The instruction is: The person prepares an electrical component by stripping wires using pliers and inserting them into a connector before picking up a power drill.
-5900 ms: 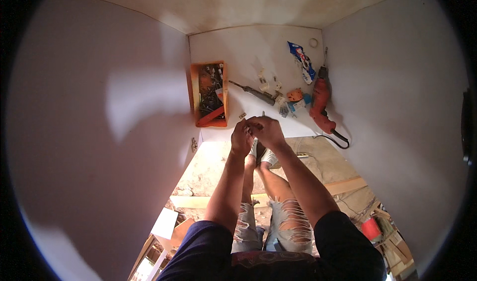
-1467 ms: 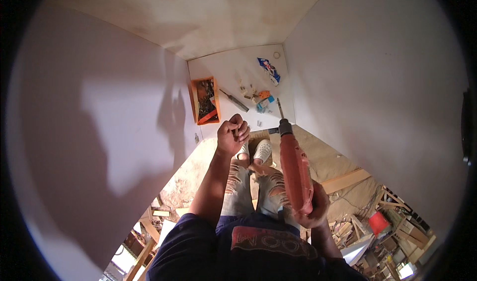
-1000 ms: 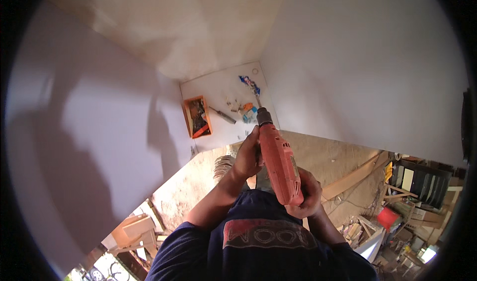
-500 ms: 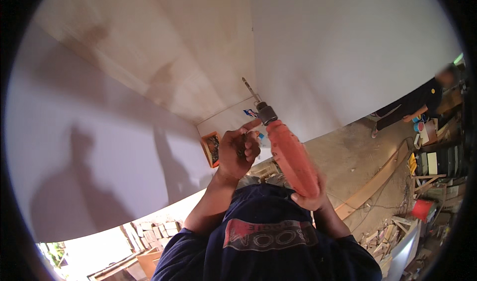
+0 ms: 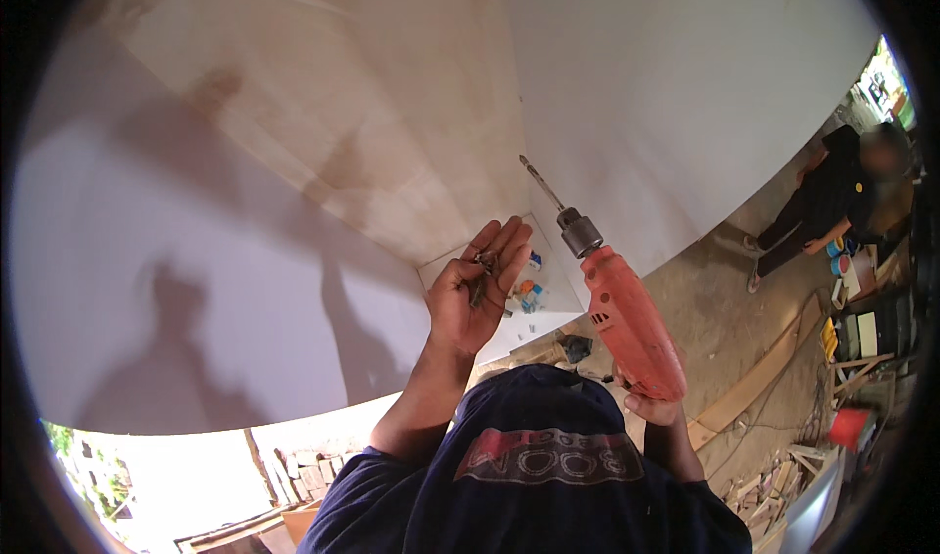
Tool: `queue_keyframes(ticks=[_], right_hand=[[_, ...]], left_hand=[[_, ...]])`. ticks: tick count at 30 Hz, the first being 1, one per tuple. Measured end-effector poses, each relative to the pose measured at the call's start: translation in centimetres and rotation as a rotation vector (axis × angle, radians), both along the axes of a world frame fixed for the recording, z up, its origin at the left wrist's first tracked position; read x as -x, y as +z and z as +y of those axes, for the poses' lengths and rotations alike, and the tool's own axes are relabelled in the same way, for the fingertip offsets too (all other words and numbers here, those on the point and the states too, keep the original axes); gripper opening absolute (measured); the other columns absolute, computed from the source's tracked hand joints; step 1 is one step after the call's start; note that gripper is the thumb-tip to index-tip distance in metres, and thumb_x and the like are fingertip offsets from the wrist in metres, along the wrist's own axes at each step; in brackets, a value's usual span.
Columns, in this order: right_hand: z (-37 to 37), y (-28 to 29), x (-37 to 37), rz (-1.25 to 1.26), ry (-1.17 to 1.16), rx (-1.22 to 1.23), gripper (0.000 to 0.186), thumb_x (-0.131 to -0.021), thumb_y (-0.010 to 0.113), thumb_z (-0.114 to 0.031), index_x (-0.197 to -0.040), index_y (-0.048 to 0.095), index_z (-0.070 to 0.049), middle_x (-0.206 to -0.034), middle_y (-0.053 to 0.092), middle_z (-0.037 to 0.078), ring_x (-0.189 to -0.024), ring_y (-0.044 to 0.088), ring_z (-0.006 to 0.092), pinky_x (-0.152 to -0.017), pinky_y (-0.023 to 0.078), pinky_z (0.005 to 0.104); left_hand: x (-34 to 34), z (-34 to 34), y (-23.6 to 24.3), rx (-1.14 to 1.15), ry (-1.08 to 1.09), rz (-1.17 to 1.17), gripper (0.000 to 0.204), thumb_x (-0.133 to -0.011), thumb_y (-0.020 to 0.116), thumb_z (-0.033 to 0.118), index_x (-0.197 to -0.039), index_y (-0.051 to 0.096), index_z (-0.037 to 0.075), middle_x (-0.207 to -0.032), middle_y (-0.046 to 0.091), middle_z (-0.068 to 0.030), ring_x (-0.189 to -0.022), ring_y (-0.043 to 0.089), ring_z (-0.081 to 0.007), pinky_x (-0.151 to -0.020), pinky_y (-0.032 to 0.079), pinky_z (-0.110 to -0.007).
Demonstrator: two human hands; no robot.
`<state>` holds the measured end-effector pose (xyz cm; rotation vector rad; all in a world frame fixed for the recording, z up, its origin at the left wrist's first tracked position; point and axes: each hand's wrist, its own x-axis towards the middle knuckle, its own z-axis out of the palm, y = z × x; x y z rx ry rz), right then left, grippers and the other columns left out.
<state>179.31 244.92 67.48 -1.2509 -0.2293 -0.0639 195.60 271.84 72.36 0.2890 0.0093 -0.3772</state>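
Observation:
My left hand point(image 5: 460, 311) is raised palm up with its fingers stretched. A small heap of dark screws point(image 5: 480, 285) lies in its palm, the thumb curled beside them. To the right, my right hand point(image 5: 654, 410) grips a red power drill point(image 5: 632, 324) by its rear end; the drill's body hides most of the fingers. A long driver bit point(image 5: 541, 183) sits in the dark chuck point(image 5: 580, 231) and points up and left, touching nothing that I can see. The drill and my left hand are apart.
Pale panels point(image 5: 627, 94) meet in a corner ahead. Small blue and orange items point(image 5: 530, 295) lie on a white surface point(image 5: 560, 290) beyond my left hand. Another person point(image 5: 827, 197) stands at the right. A long plank point(image 5: 764, 373) and cables lie on the floor, near scrap wood.
My left hand has opened out from curled fingers near the chuck, baring the screws. The drill has moved to the right, away from it. The view has shifted slightly.

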Motion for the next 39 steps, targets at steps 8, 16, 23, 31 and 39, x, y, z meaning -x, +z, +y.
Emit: queue_keyframes(ticks=[8, 16, 23, 31, 39], right_hand=[[-0.5, 0.2, 0.7, 0.080, 0.079, -0.115, 0.043, -0.081, 0.081, -0.021, -0.112, 0.054, -0.007, -0.104, 0.053, 0.006, -0.092, 0.055, 0.0194, -0.071, 0.043, 0.0322], [-1.7, 1.0, 0.0, 0.072, 0.111, -0.090, 0.045, -0.081, 0.078, -0.022, -0.116, 0.056, -0.005, -0.098, 0.056, 0.007, -0.086, 0.056, 0.0185, -0.070, 0.042, 0.0309], [-2.8, 1.0, -0.3, 0.100, 0.114, -0.071, 0.049, -0.081, 0.082, -0.027, -0.117, 0.058, -0.003, -0.093, 0.057, 0.006, -0.085, 0.056, 0.0181, -0.069, 0.042, 0.0312], [-4.0, 0.5, -0.7, 0.108, 0.114, -0.067, 0.081, -0.072, 0.084, -0.022, -0.137, 0.045, 0.007, -0.094, 0.062, 0.012, -0.079, 0.063, 0.0192, -0.066, 0.053, 0.0325], [-3.3, 2.5, -1.2, 0.121, 0.127, -0.081, 0.051, -0.077, 0.083, -0.022, -0.116, 0.056, -0.003, -0.100, 0.056, 0.008, -0.086, 0.057, 0.0207, -0.072, 0.046, 0.0338]], left_hand=[[0.9, 1.2, 0.9, 0.096, -0.011, -0.018, 0.065, -0.079, 0.040, -0.006, -0.143, 0.042, -0.016, -0.158, 0.034, -0.0352, -0.150, 0.031, -0.0476, -0.127, 0.033, -0.054], [1.8, 0.5, 2.0, 0.023, 0.005, -0.008, 0.069, -0.078, 0.040, -0.009, -0.147, 0.035, -0.018, -0.159, 0.031, -0.0355, -0.152, 0.029, -0.0470, -0.127, 0.032, -0.051], [2.5, -0.5, 1.7, -0.063, 0.006, 0.012, 0.057, -0.094, 0.045, -0.005, -0.149, 0.033, -0.015, -0.157, 0.036, -0.0333, -0.149, 0.037, -0.0405, -0.125, 0.037, -0.044], [2.9, -0.5, 0.5, -0.003, -0.028, 0.096, 0.039, -0.101, 0.050, 0.009, -0.137, 0.053, -0.006, -0.114, 0.073, -0.0220, -0.104, 0.074, -0.0326, -0.096, 0.062, -0.041], [1.7, -0.4, -1.7, 0.214, -0.138, 0.041, 0.048, -0.092, 0.050, 0.011, -0.139, 0.055, -0.001, -0.111, 0.074, -0.0209, -0.100, 0.074, -0.0348, -0.092, 0.063, -0.044]])
